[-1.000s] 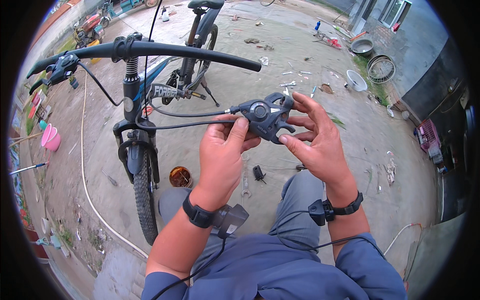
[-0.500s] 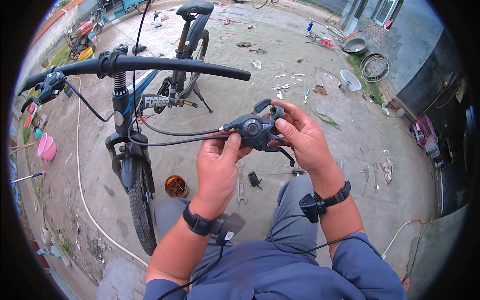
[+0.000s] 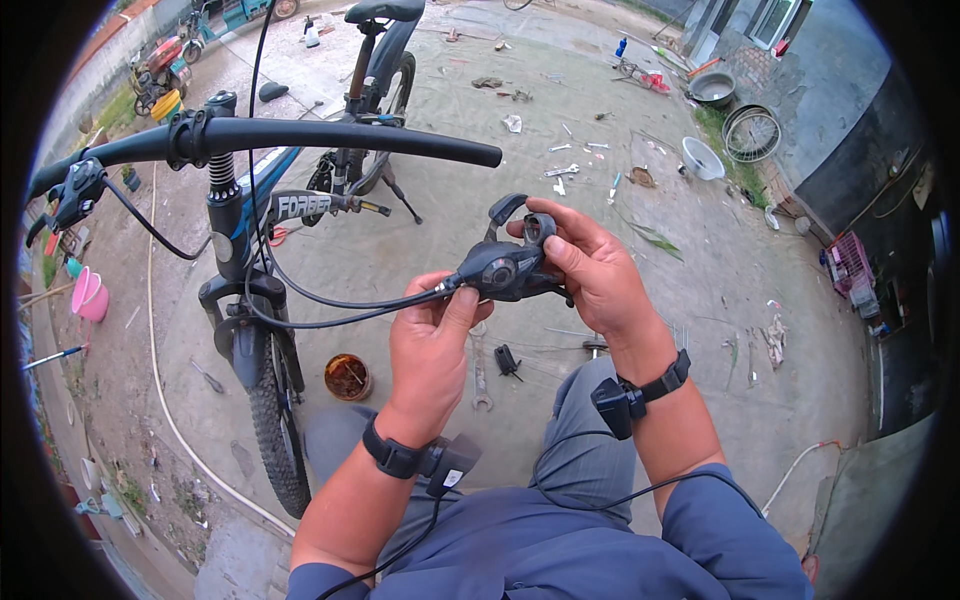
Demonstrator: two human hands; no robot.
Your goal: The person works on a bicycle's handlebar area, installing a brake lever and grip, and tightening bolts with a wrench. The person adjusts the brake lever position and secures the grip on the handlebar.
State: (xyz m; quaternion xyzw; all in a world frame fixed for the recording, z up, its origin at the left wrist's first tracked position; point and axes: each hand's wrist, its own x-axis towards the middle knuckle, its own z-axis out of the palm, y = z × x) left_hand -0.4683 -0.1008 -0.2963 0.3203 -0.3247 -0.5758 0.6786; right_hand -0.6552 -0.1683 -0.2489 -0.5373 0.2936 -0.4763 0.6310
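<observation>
Between my two hands is a black bicycle shifter with brake lever (image 3: 500,268), off the bar, its round clamp ring (image 3: 539,229) turned upward. My left hand (image 3: 430,340) pinches its cable end, thumb on the near side. With thumb and fingers my right hand (image 3: 592,265) grips it by the clamp ring. Two black cables (image 3: 350,303) loop from the shifter toward the bike frame. Left of my hands stands the bicycle (image 3: 232,240), its handlebar (image 3: 350,137) bare at the right end. Another lever unit (image 3: 80,190) is mounted on the bar's left end.
A can of brown stuff (image 3: 348,377) stands beside the front wheel (image 3: 272,430). On the ground near my knees lie a large wrench (image 3: 482,375) and a small black part (image 3: 508,360). Farther off are several small wrenches (image 3: 562,171), a white basin (image 3: 703,159) and a pink bucket (image 3: 90,295).
The shifter has tilted in my hands, so its clamp ring now faces up more and its lever shows less. The handlebar and front wheel appear slightly farther left.
</observation>
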